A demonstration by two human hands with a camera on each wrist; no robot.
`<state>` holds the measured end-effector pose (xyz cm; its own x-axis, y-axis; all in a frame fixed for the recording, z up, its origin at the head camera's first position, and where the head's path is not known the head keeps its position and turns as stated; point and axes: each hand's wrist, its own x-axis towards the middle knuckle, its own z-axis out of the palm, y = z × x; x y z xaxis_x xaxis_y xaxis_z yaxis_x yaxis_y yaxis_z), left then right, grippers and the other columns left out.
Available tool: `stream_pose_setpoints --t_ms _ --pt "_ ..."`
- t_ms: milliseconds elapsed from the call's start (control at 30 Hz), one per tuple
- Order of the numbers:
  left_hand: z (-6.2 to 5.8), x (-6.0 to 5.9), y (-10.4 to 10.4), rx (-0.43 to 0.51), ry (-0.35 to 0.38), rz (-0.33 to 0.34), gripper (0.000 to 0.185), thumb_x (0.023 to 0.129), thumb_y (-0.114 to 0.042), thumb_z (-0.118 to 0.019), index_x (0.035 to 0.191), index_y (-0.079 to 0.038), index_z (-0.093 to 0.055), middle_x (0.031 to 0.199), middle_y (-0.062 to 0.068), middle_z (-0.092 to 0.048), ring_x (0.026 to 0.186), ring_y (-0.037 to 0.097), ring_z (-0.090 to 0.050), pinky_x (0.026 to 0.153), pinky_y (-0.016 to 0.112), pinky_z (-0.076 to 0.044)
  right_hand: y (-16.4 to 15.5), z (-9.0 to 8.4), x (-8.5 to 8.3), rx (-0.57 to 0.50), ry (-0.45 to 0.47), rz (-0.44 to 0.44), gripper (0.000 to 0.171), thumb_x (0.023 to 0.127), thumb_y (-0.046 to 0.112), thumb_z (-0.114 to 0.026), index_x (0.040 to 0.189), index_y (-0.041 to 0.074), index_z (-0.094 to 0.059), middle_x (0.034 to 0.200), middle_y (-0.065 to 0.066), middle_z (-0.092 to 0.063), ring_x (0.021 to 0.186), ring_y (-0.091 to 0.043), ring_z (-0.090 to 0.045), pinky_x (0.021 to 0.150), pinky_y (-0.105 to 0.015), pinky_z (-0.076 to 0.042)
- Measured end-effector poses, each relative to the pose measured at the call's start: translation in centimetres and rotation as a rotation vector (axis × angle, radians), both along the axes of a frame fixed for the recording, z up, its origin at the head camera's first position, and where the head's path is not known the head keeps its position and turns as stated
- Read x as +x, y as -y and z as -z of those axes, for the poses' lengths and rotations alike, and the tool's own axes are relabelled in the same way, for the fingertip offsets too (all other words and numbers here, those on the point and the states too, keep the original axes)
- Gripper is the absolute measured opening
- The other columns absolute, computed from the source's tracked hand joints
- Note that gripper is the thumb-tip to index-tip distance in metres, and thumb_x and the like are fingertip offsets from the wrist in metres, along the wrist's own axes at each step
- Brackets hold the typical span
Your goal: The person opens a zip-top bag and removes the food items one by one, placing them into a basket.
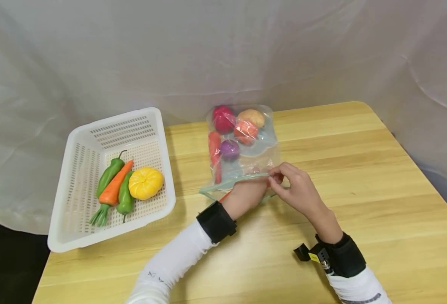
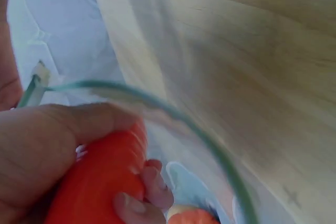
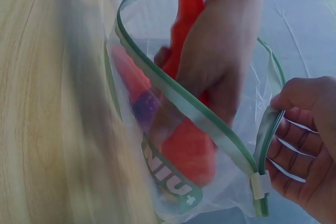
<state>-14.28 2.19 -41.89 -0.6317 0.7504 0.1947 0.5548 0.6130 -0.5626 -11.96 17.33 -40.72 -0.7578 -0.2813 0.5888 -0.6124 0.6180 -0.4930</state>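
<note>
A clear zip bag (image 1: 263,147) with a green zip edge lies on the table with its mouth parted. My left hand (image 1: 247,195) reaches inside it and grips a long red pepper (image 2: 102,187), thumb on one side and fingers on the other. One end of the pepper sticks out past the wrist in the right wrist view. My right hand (image 1: 301,194) pinches the bag's zip edge near the white slider (image 3: 261,184). Inside the bag are a dark red round piece (image 1: 223,119), a tan one (image 1: 251,117), an orange-red one (image 1: 245,131), a purple onion (image 1: 229,150) and a red elongated vegetable (image 1: 214,147).
To the left stands a white perforated basket (image 1: 61,202) with a carrot (image 1: 113,188), two green peppers (image 1: 109,174) and a yellow pumpkin (image 1: 146,183). A pale cloth (image 1: 223,50) hangs behind the wooden table (image 1: 360,202), whose right edge slants away.
</note>
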Motion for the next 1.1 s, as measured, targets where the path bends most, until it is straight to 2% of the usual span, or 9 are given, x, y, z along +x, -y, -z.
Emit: stream_pose_setpoints --t_ms 133,233,367,500,633,700,767,933,1100 --pt "-0.6 0.5 0.9 0.135 0.128 -0.029 0.032 0.092 -0.042 -0.050 0.111 -0.017 -0.056 0.099 -0.004 -0.061 0.094 0.012 -0.059 0.086 0.027 -0.048 -0.2 0.0 0.0 0.009 0.008 0.007 0.012 0.074 -0.004 -0.067 0.083 0.003 -0.064 0.075 -0.002 -0.061 0.067 -0.008 -0.053 0.062 -0.010 -0.041" --pt "-1.4 1.1 2.0 0.256 0.337 -0.053 0.047 0.091 -0.047 -0.051 0.122 -0.012 -0.051 0.093 0.000 -0.064 0.085 0.015 -0.064 0.076 0.028 -0.053 -0.3 -0.1 0.0 0.017 0.002 0.006 0.012 0.074 -0.003 -0.067 0.084 0.003 -0.064 0.076 -0.003 -0.061 0.067 -0.008 -0.054 0.063 -0.007 -0.040" --pt "-2.5 2.0 3.4 0.326 0.605 -0.114 0.055 0.092 -0.050 -0.048 0.130 -0.010 -0.046 0.092 0.006 -0.067 0.076 0.021 -0.067 0.059 0.032 -0.054 -0.4 -0.2 -0.1 0.019 -0.003 0.007 0.012 0.074 -0.004 -0.067 0.084 0.002 -0.063 0.075 -0.003 -0.062 0.067 -0.008 -0.055 0.063 -0.005 -0.039" --pt "-3.5 3.1 5.0 0.337 0.690 -0.113 0.056 0.093 -0.052 -0.045 0.131 -0.011 -0.044 0.099 0.009 -0.064 0.074 0.021 -0.064 0.058 0.031 -0.051 -0.5 0.0 -0.1 0.016 -0.004 0.007 0.012 0.074 -0.005 -0.066 0.083 0.002 -0.063 0.074 -0.004 -0.061 0.066 -0.009 -0.054 0.064 -0.005 -0.038" --pt "-4.7 4.2 7.3 0.421 0.770 -0.106 0.057 0.092 -0.052 -0.047 0.133 -0.012 -0.043 0.105 0.010 -0.063 0.077 0.020 -0.064 0.066 0.032 -0.053 -0.6 0.2 -0.2 0.012 -0.012 0.002 0.005 0.079 -0.001 -0.063 0.083 0.001 -0.063 0.075 -0.004 -0.061 0.067 -0.009 -0.054 0.064 -0.005 -0.038" --pt "-5.5 4.8 8.5 0.459 0.788 -0.115 0.059 0.091 -0.052 -0.047 0.135 -0.013 -0.042 0.113 0.011 -0.063 0.081 0.021 -0.066 0.070 0.034 -0.054 -0.6 0.3 -0.2 0.012 -0.016 0.001 0.003 0.080 0.001 -0.062 0.083 0.000 -0.063 0.075 -0.004 -0.061 0.067 -0.009 -0.054 0.064 -0.005 -0.038" --pt "-6.2 5.2 9.7 0.480 0.772 -0.123 0.060 0.091 -0.053 -0.047 0.136 -0.014 -0.042 0.117 0.012 -0.062 0.086 0.023 -0.067 0.068 0.036 -0.055 -0.5 0.3 -0.2 0.011 -0.018 0.003 0.003 0.080 0.001 -0.063 0.083 0.001 -0.063 0.074 -0.004 -0.061 0.067 -0.009 -0.054 0.064 -0.005 -0.038" --pt "-7.5 5.9 12.9 0.528 0.636 -0.165 0.059 0.090 -0.048 -0.052 0.135 -0.011 -0.045 0.113 0.013 -0.063 0.089 0.026 -0.067 0.061 0.035 -0.055 -0.5 0.2 -0.1 0.014 -0.012 0.011 0.008 0.077 -0.002 -0.065 0.083 0.002 -0.063 0.074 -0.004 -0.061 0.066 -0.009 -0.054 0.064 -0.005 -0.038" --pt "-7.6 5.4 17.2 0.604 0.524 -0.298 0.054 0.090 -0.039 -0.057 0.133 -0.008 -0.045 0.107 0.016 -0.061 0.089 0.031 -0.062 0.073 0.045 -0.052 -0.5 0.0 -0.1 0.018 -0.017 0.018 0.009 0.077 -0.003 -0.066 0.083 0.003 -0.063 0.073 -0.004 -0.061 0.066 -0.009 -0.054 0.063 -0.005 -0.038"
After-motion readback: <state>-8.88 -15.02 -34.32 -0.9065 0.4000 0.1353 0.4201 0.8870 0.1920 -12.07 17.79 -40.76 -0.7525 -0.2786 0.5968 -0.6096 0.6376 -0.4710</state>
